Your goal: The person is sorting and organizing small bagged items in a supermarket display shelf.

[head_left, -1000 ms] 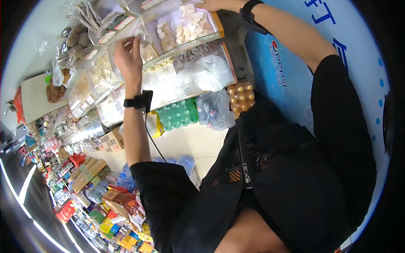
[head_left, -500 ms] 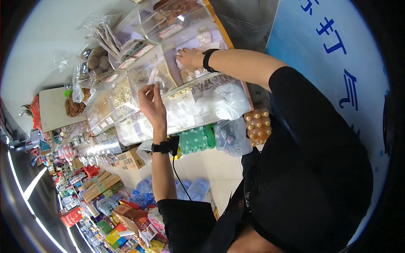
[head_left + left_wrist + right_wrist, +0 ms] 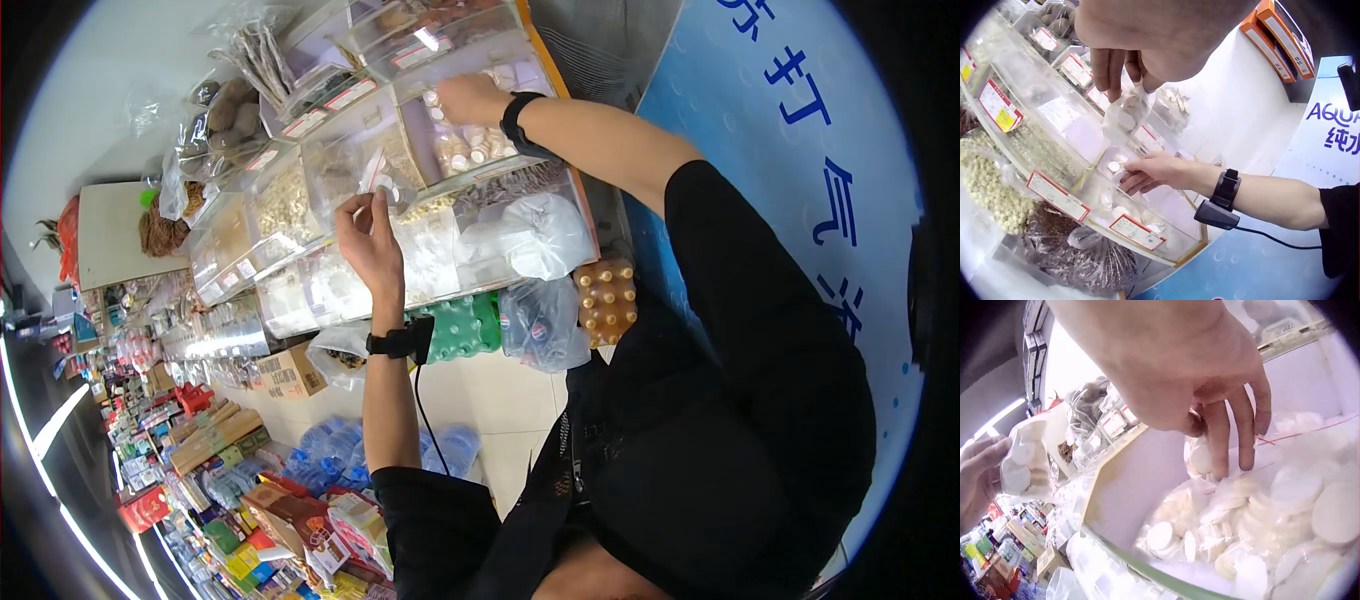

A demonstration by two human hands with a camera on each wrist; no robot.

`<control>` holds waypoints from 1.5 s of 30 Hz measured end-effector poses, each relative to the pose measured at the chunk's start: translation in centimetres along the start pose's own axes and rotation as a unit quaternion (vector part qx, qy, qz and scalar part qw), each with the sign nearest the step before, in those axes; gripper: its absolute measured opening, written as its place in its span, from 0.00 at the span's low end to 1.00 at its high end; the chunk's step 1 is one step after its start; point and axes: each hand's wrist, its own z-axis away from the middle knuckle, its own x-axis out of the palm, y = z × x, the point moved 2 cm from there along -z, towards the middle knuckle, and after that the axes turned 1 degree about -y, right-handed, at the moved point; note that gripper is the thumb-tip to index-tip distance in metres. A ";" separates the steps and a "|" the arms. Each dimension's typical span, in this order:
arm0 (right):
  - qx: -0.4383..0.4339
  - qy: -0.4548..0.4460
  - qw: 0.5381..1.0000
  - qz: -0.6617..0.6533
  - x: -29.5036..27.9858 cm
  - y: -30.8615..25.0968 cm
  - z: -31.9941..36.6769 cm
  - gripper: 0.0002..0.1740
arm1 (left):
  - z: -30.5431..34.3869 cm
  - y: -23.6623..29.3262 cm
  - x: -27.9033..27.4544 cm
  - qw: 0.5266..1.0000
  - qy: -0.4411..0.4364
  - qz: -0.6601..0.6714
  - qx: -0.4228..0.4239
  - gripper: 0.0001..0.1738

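Observation:
My left hand (image 3: 369,243) pinches a small clear plastic bag of white round slices (image 3: 1019,464) between fingertips and thumb, above the compartments of a clear display bin (image 3: 345,205). The bag hangs from the fingers in the left wrist view. Inside a lilac-lined compartment, my right hand (image 3: 472,100) reaches down with its fingers fairly straight and spread. Its fingertips (image 3: 1246,459) are right at clear bags packed with pale round slices (image 3: 1254,512). Part of the thumb is hidden behind the palm in the right wrist view.
Clear dividers and the bin's front rim (image 3: 1147,569) border the compartment. Below the bin stand green bottles (image 3: 465,330) and amber bottles (image 3: 606,300) in packs. A blue printed panel (image 3: 740,170) rises at the right, and stocked goods (image 3: 270,510) fill the lower left.
My right hand has come from the bin's far edge down into the compartment of slices, then lifted slightly. The left hand still holds its bag; the head view has shifted.

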 end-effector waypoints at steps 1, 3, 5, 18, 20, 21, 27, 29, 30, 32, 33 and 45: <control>-0.007 0.004 1.000 -0.022 0.0 -0.5 0.0 0.16 | 0.0 -0.1 -0.1 1.000 0.002 -0.003 0.001 0.13; -0.059 0.019 0.998 -0.024 2.7 -0.4 -1.2 0.17 | -0.1 -0.7 -0.3 1.000 -0.003 -0.004 -0.011 0.14; -0.130 0.066 0.989 0.013 5.0 -0.5 -1.5 0.20 | -0.2 -0.7 -0.5 1.000 0.000 -0.005 -0.015 0.14; -0.088 -0.198 0.976 0.013 1.2 1.9 -0.2 0.27 | -1.0 0.0 1.5 0.998 0.001 -0.010 -0.058 0.16; -0.111 -0.188 0.976 0.002 2.1 1.4 0.1 0.28 | -1.2 -0.7 1.8 0.999 0.016 0.040 -0.033 0.17; -0.133 -0.177 0.975 -0.009 2.6 1.0 0.2 0.29 | -1.3 -1.1 1.9 0.999 0.015 0.039 -0.034 0.17; -0.111 -0.147 0.983 0.014 1.9 -1.8 2.4 0.32 | -1.2 -0.7 1.8 0.998 0.016 0.037 -0.038 0.16; -0.128 -0.112 0.985 0.028 2.8 -1.1 1.8 0.31 | -1.0 -0.5 1.6 0.998 0.009 0.031 -0.045 0.16; -0.167 -0.109 0.980 -0.003 3.2 -0.6 1.3 0.32 | -1.1 -0.5 1.5 0.998 0.010 0.031 -0.046 0.16; -0.206 -0.107 0.972 -0.032 3.2 -0.6 1.2 0.34 | -1.1 -0.6 1.3 0.998 0.005 0.024 -0.060 0.16; -0.171 -0.154 0.973 -0.033 3.2 -0.3 1.1 0.36 | -1.2 -0.6 1.3 0.998 0.005 0.026 -0.060 0.16; -0.172 0.047 0.978 0.107 -0.7 2.3 0.7 0.21 | -2.1 -0.8 2.2 0.997 0.000 0.073 -0.031 0.13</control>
